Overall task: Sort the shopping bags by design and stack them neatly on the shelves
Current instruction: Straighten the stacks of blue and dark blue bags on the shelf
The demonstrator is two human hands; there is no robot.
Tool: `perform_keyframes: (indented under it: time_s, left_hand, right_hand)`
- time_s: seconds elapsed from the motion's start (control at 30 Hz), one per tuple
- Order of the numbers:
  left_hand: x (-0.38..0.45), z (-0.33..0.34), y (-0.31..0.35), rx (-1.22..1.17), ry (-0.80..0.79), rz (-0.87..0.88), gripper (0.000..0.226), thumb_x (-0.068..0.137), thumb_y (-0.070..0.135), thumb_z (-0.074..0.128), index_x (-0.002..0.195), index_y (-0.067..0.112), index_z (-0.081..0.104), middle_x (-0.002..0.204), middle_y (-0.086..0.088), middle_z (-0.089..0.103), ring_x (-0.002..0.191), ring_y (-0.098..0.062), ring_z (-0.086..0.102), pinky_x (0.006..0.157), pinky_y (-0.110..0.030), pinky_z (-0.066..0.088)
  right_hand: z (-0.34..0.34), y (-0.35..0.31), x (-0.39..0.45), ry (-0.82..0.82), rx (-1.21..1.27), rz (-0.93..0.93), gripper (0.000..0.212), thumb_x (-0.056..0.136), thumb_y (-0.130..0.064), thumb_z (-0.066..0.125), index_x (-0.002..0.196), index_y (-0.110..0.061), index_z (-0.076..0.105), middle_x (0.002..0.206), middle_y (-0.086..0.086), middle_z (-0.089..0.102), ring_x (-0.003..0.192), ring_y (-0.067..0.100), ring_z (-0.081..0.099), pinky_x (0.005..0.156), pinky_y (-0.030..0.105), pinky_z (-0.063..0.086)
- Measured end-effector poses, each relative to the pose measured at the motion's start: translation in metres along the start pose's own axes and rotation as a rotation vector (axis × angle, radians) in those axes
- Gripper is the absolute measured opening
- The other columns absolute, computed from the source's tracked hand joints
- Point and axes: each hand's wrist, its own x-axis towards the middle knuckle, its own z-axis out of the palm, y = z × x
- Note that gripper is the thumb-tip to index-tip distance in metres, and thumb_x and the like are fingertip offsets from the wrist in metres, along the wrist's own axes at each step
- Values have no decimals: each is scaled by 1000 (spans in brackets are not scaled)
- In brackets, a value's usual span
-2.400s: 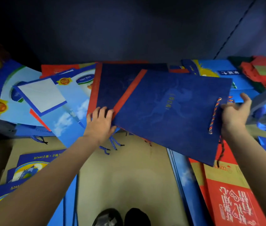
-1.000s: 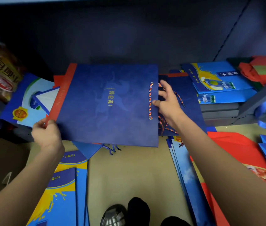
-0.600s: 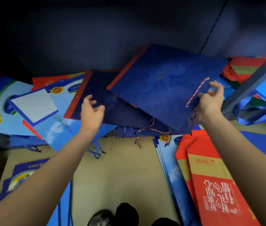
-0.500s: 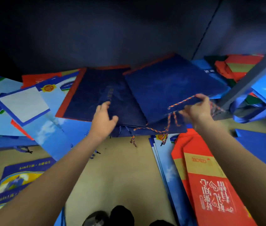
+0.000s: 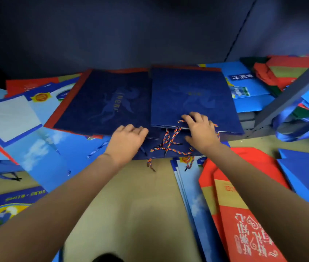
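Navy bags (image 5: 193, 99) going onto the shelf (image 5: 244, 118), two face-up side by side.

Right hand (image 5: 202, 132) lies flat with straight fingers on the 3 o'clock bag's handle edge, nothing gripped; left hand (image 5: 126, 139) rests loose at the other bag's (image 5: 106, 103) near corner. I'd say slide the right one over onto the left, square the edges and tuck the rope handles (image 5: 170, 146). One red bag (image 5: 244, 220) on the floor at 5 o'clock.
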Motion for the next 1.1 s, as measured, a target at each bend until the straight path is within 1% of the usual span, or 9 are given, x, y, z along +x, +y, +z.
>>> perform_keyframes:
  time_s: [0.17, 0.3, 0.4, 0.5, 0.6, 0.7, 0.77, 0.9, 1.1]
  left_hand:
    - [-82, -6, -54, -35, 120, -105, 25, 70, 13, 47, 94, 13, 52, 82, -5, 66, 75, -27, 53, 71, -34, 33]
    - [-140, -5, -68, -202, 91, -496, 27, 76, 17, 42, 103, 14, 48, 112, -16, 54, 98, -35, 44, 82, -45, 38]
    - [-150, -19, -68, -635, 190, -955, 28, 87, 5, 58, 114, 2, 51, 124, -24, 42, 98, -37, 49, 93, -39, 35]
    - [-141, -33, -69, -1207, 347, -1265, 17, 95, 2, 47, 111, 8, 42, 112, -19, 48, 72, -20, 55, 77, -28, 46]
    - [-125, -38, -69, -1568, 378, -1485, 20, 96, 3, 44, 109, 14, 33, 97, -12, 50, 70, -11, 51, 69, -21, 46]
    - [-112, -41, -67, -1715, 304, -1663, 11, 93, 11, 53, 97, 15, 44, 73, -2, 46, 65, -8, 46, 63, -21, 45]
    - [-102, -47, -63, -1810, 247, -1651, 10, 93, 14, 54, 85, 17, 49, 72, -1, 50, 65, -8, 49, 62, -21, 46]
    - [-90, -61, -55, -1964, 341, -1445, 21, 96, -1, 41, 106, 17, 47, 90, 4, 63, 77, -13, 63, 62, -26, 58]
    - [-151, -74, -90, -2181, 444, -1197, 31, 94, 2, 43, 106, 25, 58, 97, 8, 72, 86, -8, 69, 71, -25, 58]
  right_hand:
    - [-20, 0, 19, 128, -20, -19, 47, 84, 3, 48, 128, -13, 49, 123, 16, 51, 112, 39, 49, 90, 46, 42]
    - [-48, -8, 19, 141, 140, -71, 49, 78, 12, 48, 122, -8, 57, 116, 21, 55, 109, 41, 52, 89, 46, 44]
    - [-40, -13, 3, -122, 48, -139, 46, 80, 8, 51, 121, -11, 55, 119, 17, 51, 112, 36, 51, 91, 41, 44]
    - [-26, -27, -14, -416, -26, -119, 47, 83, -9, 60, 129, -14, 49, 128, 13, 49, 117, 31, 49, 94, 36, 44]
    - [-23, -64, -14, -340, 114, -123, 57, 86, -15, 60, 138, -13, 39, 135, 17, 45, 125, 31, 42, 101, 34, 37]
    - [-22, -107, -11, -277, 319, -129, 61, 87, -16, 61, 141, -16, 34, 134, 19, 43, 125, 34, 40, 98, 31, 34]
    - [-17, -126, -12, -339, 377, -143, 64, 87, -18, 62, 143, -19, 31, 137, 17, 41, 128, 32, 39, 98, 29, 33]
    - [-9, -137, -13, -332, 539, -67, 64, 88, -22, 62, 143, -21, 30, 139, 9, 44, 128, 26, 41, 100, 29, 33]
    - [-34, -152, -9, -215, 1645, 441, 70, 95, -22, 53, 149, -21, 8, 143, 6, 36, 119, 31, 48, 96, 41, 46]
